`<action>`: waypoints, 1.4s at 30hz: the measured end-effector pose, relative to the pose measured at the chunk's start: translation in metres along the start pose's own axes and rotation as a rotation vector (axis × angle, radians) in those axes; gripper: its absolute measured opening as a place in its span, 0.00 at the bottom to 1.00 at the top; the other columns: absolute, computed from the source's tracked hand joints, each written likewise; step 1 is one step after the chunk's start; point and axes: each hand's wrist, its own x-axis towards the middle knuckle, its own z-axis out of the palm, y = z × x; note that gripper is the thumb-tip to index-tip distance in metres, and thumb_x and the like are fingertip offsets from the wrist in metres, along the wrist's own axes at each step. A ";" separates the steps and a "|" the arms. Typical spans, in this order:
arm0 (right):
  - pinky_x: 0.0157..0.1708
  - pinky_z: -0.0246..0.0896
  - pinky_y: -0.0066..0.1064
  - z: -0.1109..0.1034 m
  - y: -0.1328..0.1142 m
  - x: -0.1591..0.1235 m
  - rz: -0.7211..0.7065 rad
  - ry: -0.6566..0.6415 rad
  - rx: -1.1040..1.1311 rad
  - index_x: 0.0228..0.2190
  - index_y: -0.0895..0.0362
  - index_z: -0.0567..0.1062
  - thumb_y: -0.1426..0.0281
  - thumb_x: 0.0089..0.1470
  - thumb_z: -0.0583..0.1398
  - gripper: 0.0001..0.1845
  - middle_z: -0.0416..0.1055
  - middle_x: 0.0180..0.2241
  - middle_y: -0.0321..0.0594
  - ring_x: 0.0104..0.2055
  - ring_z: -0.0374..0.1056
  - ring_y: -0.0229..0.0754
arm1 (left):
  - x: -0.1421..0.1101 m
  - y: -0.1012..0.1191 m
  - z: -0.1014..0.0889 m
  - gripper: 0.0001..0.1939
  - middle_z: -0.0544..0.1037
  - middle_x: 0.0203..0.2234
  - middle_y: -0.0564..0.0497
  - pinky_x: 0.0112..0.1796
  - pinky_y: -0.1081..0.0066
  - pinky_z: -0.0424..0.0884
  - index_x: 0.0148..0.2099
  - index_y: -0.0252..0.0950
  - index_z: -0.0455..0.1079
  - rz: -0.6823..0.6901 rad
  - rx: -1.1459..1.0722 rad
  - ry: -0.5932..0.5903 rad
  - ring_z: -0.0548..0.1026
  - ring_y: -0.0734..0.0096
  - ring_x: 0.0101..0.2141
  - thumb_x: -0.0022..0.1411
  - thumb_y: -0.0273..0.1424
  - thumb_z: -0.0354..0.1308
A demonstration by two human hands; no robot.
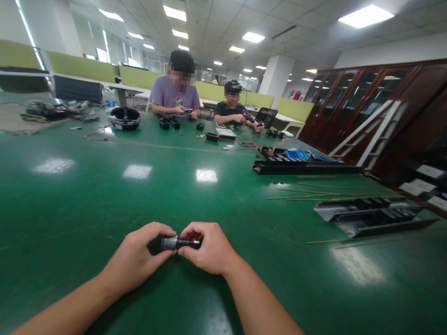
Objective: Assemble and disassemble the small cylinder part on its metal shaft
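Note:
Both hands meet over the green table [90, 193] around one small part. It is a grey cylindrical part [169, 243] with a thinner dark shaft that ends in a bright metal tip; its exact kind does not show. My left hand [138, 255] is closed around the grey body, thumb below and fingers above. My right hand [210, 249] pinches the dark shaft just to the right of the body, and its curled fingers hide some of it. The part lies roughly level, held between the two hands.
Black metal channels [374, 216] and thin brass-coloured rods [311, 196] lie at right. Farther back is a long black channel [306, 168] with blue pieces. Two people sit across the table near small black parts [211, 137]. A black ring-shaped headset [124, 118] rests at back left.

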 end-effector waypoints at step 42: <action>0.26 0.59 0.24 -0.001 0.002 0.000 0.030 0.008 0.001 0.29 0.58 0.78 0.70 0.47 0.65 0.04 0.74 0.25 0.35 0.26 0.67 0.35 | -0.001 -0.007 0.003 0.10 0.78 0.38 0.53 0.43 0.70 0.73 0.44 0.41 0.72 0.073 0.008 0.051 0.77 0.69 0.40 0.58 0.30 0.64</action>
